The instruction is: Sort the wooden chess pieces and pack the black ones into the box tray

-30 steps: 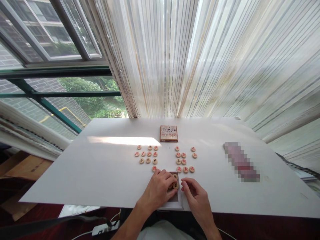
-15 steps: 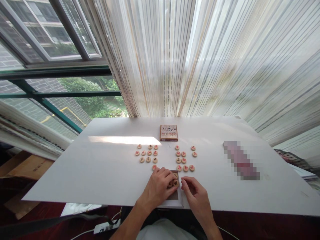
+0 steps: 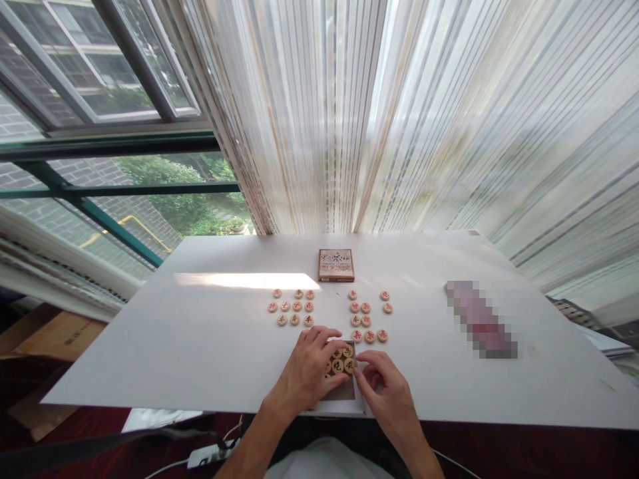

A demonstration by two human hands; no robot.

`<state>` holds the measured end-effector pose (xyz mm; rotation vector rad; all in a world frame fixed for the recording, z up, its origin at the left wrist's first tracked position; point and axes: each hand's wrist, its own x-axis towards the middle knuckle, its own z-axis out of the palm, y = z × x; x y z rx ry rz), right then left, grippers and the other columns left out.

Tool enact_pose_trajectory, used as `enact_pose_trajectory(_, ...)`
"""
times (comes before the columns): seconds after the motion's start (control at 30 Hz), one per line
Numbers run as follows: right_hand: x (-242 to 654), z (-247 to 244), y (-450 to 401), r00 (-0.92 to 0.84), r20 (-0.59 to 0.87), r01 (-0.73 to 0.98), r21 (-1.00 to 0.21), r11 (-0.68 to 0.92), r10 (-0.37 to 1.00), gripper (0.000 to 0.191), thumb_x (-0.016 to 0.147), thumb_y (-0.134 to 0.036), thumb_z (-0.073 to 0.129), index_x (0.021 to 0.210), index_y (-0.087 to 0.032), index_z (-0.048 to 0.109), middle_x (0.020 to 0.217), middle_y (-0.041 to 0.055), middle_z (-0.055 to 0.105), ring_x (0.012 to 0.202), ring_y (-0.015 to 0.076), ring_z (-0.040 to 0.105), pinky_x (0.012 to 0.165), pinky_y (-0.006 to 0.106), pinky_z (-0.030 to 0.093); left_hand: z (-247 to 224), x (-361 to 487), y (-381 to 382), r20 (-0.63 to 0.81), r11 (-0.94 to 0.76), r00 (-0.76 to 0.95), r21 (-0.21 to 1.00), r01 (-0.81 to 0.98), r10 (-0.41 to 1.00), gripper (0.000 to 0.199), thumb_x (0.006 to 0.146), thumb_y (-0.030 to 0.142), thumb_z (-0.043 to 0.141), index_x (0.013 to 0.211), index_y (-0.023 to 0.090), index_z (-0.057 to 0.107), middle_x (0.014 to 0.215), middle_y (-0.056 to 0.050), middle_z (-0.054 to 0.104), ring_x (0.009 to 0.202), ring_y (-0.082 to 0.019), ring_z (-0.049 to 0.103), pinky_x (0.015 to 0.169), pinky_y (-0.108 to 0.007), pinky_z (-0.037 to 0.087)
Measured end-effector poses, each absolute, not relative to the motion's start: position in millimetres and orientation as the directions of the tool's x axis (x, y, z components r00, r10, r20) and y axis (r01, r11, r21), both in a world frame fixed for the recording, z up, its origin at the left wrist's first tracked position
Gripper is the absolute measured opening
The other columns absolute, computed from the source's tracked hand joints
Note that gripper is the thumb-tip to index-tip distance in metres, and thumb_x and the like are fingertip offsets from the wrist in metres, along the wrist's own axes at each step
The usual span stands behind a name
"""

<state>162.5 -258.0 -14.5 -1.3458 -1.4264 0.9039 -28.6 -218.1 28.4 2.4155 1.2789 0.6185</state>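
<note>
Near the table's front edge lies an open shallow box (image 3: 347, 392) holding several round wooden Chinese chess pieces (image 3: 338, 366) with black characters. Over the box's left part is my left hand (image 3: 309, 366), its fingers spread and thumb apart, reaching across the pieces and hiding some of them. My right hand (image 3: 387, 386) is at the box's right edge; its thumb and forefinger are slightly apart by the rim, the other fingers curled. Beyond the box sit a left group of pieces (image 3: 297, 307) and a right group (image 3: 366, 320), mostly red-lettered, in loose rows.
A printed box lid (image 3: 336, 265) lies farther back on the white table (image 3: 200, 352). At the right is a blurred pinkish object (image 3: 482, 320). Curtains (image 3: 309, 120) and a window stand behind. A cardboard box (image 3: 54, 329) and a power strip (image 3: 212, 454) are on the floor.
My left hand has shifted slightly left and back, showing more pieces in the box. The red piece by its fingertips is out of sight. My right hand has come closer to the box edge.
</note>
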Motion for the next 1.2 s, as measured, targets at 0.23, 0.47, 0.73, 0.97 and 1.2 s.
enact_pose_trajectory(0.23, 160, -20, -258, -0.032, 0.167, 0.386, -0.907, 0.167, 0.985, 0.018, 0.087, -0.025, 0.066, 0.103, -0.023, 0.072, 0.11, 0.0086, 0.064, 0.061, 0.0137, 0.061, 0.057, 0.027, 0.053, 29, -36, -216, 0.186, -0.517, 0.499, 0.506, 0.69, 0.847, 0.055, 0.068, 0.022, 0.089, 0.114, 0.027, 0.059, 0.116, -0.001, 0.067, 0.112, -0.026, 0.057, 0.098, -0.043, 0.041)
enact_pose_trajectory(0.47, 158, -28, -258, -0.051, 0.194, 0.472, -0.86, 0.195, 0.98, 0.016, 0.09, -0.021, 0.061, 0.103, -0.023, 0.069, 0.109, 0.0067, 0.061, 0.063, 0.0122, 0.06, 0.065, 0.026, 0.055, 26, -38, -216, 0.185, -0.509, 0.494, 0.538, 0.672, 0.849, 0.053, 0.068, 0.02, 0.089, 0.111, 0.027, 0.06, 0.118, -0.001, 0.067, 0.112, -0.026, 0.058, 0.099, -0.043, 0.041)
enact_pose_trajectory(0.73, 157, -27, -258, -0.06, 0.209, 0.521, -0.827, 0.209, 0.976, 0.015, 0.09, -0.021, 0.059, 0.102, -0.023, 0.068, 0.108, 0.0058, 0.06, 0.062, 0.0115, 0.06, 0.069, 0.027, 0.056, 23, -43, -216, 0.202, -0.504, 0.477, 0.536, 0.677, 0.856, 0.05, 0.069, 0.023, 0.089, 0.111, 0.027, 0.061, 0.118, -0.001, 0.068, 0.113, -0.026, 0.059, 0.098, -0.044, 0.043)
enact_pose_trajectory(0.97, 158, -22, -258, -0.077, 0.182, 0.544, -0.816, 0.194, 0.98, 0.014, 0.089, -0.023, 0.061, 0.102, -0.023, 0.068, 0.109, 0.0063, 0.059, 0.063, 0.0119, 0.061, 0.068, 0.028, 0.057, 19, -57, -222, 0.247, -0.501, 0.441, 0.535, 0.68, 0.863, 0.044, 0.076, 0.026, 0.083, 0.115, 0.026, 0.061, 0.125, -0.005, 0.065, 0.117, -0.028, 0.057, 0.099, -0.046, 0.046)
enact_pose_trajectory(1.2, 155, -23, -261, -0.043, 0.181, 0.614, -0.771, 0.169, 0.983, 0.021, 0.087, -0.03, 0.068, 0.107, -0.025, 0.068, 0.115, 0.0078, 0.054, 0.066, 0.0128, 0.061, 0.07, 0.032, 0.06, 5, -85, -234, 0.308, -0.444, 0.319, 0.596, 0.67, 0.896, 0.041, 0.087, 0.025, 0.069, 0.126, 0.026, 0.055, 0.133, -0.009, 0.057, 0.125, -0.028, 0.053, 0.106, -0.047, 0.045)
